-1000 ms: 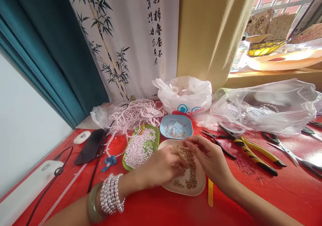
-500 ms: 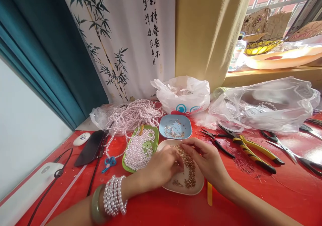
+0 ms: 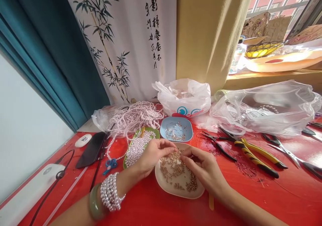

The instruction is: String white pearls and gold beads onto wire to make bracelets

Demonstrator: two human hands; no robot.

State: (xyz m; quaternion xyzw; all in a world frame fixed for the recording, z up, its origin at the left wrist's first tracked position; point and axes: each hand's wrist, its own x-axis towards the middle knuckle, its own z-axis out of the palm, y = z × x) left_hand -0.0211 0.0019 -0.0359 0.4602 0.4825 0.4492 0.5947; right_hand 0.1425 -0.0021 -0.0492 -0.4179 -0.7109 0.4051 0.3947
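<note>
Small gold beads [image 3: 173, 169] lie scattered over a cream plate [image 3: 171, 193] in front of me. My left hand [image 3: 156, 155] is above the plate's upper left part, thumb and fingertips pinched together; what they hold is too small to name. Over the plate's right side, my right hand [image 3: 201, 164] also pinches, and its tips are hidden or too small to make out. A green tray [image 3: 156, 133] of white pearl beads [image 3: 137, 147] is partly behind my left hand. Beyond the plate sits a blue dish [image 3: 188, 127] with small metal pieces. Pearl bracelets [image 3: 110, 192] and a green bangle [image 3: 95, 202] circle my left wrist.
Strung pearls [image 3: 138, 118] are heaped at the back left, beside a white plastic bag [image 3: 181, 98]. Pliers [image 3: 259, 155] and scissors [image 3: 284, 148] lie right, before a clear bag [image 3: 264, 108]. A phone [image 3: 92, 150] and blue clip [image 3: 110, 165] lie left.
My left hand has lifted off the beads and moved up and left, uncovering more of the plate. My right hand stays near the plate's right side. The view has shifted slightly.
</note>
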